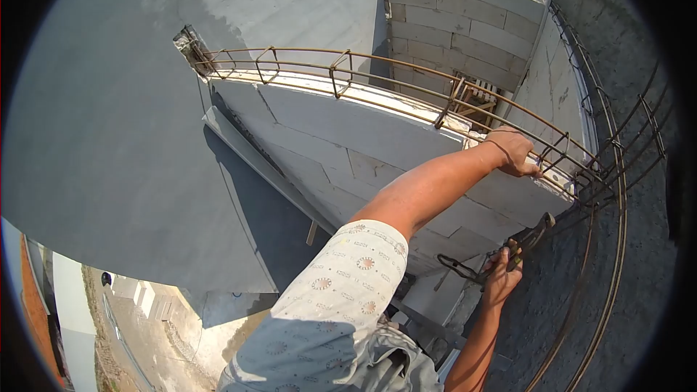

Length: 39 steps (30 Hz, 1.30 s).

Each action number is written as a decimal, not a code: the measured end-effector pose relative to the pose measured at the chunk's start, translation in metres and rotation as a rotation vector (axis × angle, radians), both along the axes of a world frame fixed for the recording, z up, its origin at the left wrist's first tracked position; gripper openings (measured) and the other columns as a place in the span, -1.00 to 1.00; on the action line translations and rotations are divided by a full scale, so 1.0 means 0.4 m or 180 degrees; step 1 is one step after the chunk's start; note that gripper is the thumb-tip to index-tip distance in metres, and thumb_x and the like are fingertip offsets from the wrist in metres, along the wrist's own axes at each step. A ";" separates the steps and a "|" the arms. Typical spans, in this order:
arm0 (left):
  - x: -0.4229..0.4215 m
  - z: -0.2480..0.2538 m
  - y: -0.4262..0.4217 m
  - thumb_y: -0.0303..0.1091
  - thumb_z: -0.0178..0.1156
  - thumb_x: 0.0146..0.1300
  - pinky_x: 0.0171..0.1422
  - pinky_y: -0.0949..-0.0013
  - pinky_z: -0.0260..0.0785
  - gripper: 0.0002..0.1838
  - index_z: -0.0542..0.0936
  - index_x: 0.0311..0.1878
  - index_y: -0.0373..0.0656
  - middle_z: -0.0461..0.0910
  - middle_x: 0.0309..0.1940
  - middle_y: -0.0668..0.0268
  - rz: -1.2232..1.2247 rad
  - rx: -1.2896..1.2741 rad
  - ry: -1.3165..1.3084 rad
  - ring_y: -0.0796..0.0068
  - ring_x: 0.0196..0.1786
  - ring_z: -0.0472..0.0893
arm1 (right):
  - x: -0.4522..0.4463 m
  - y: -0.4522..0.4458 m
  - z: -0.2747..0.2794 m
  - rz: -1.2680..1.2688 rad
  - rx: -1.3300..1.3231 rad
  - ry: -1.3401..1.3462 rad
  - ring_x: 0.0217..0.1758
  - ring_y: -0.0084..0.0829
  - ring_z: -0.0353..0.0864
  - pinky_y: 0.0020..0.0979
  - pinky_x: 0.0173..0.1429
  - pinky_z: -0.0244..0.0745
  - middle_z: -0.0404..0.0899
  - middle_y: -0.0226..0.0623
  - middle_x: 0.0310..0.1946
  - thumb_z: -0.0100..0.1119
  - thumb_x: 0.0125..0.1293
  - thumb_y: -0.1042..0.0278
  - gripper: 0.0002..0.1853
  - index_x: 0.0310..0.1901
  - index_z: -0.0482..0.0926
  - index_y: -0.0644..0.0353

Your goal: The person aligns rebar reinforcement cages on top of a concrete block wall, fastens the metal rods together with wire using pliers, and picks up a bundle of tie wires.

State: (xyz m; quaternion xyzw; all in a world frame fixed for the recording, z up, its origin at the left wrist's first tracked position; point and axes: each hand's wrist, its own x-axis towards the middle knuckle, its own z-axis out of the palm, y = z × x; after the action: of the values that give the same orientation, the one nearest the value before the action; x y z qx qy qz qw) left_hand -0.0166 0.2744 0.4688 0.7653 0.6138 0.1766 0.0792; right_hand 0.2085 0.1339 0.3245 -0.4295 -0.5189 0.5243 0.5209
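My left hand [515, 151] reaches across to the top of a white block wall [319, 120], its fingers closed on the rusty rebar cage [406, 86] that runs along the wall's top. The fingertips are partly hidden among the bars. Lower down, beside the wall's near end, my right hand [501, 272] is wrapped around a long dark metal hand tool [536, 234]. One end of the tool is rounded and a narrow dark loop [457, 266] sticks out on the other side; its exact kind is unclear.
More rebar [621, 196] curves along the right, meeting the cage at the wall's end. Behind stands another block wall [465, 22]. A long grey board [254, 163] leans by the near wall. A grey floor [109, 138] lies left, with sandy ground [174, 334] below its edge.
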 end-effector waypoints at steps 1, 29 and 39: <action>0.003 0.017 -0.007 0.50 0.09 0.18 0.28 0.05 0.39 -0.16 0.70 -0.06 -0.23 0.71 -0.08 -0.04 0.0065 -0.0061 0.0040 -0.05 0.13 0.64 | 0.013 -0.039 -0.013 0.0124 -0.0234 -0.0292 -0.63 -0.56 0.47 -0.49 -0.56 0.37 0.46 -0.40 -0.54 0.09 0.53 0.20 -0.72 0.07 0.48 0.24; 0.013 -0.011 -0.015 0.40 0.13 0.26 0.27 0.10 0.44 -0.23 0.66 0.15 -0.15 0.70 0.01 0.06 0.0163 0.0804 0.0475 0.06 0.13 0.64 | 0.351 -0.506 -0.146 0.0760 -0.1220 -0.2343 0.05 0.13 0.67 -0.09 0.08 0.55 0.66 0.18 -0.03 0.32 0.28 0.24 -0.47 0.25 0.48 0.23; 0.015 -0.048 -0.020 0.04 0.33 0.28 0.27 0.24 0.33 -0.72 0.74 -0.17 0.07 0.74 -0.19 0.42 0.0082 0.2367 0.1043 0.33 0.00 0.65 | 0.456 -0.627 -0.103 -0.0357 -0.1379 -0.2218 -0.36 -0.09 0.68 -0.15 -0.16 0.51 0.67 -0.10 -0.41 0.20 0.23 0.34 -0.72 -0.03 0.57 0.19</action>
State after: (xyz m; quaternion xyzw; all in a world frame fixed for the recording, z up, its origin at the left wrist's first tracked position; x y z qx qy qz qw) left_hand -0.0106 0.2663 0.4498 0.7521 0.5221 0.2633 -0.3041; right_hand 0.3909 -0.1168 0.2832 -0.7087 -0.5176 0.4154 0.2394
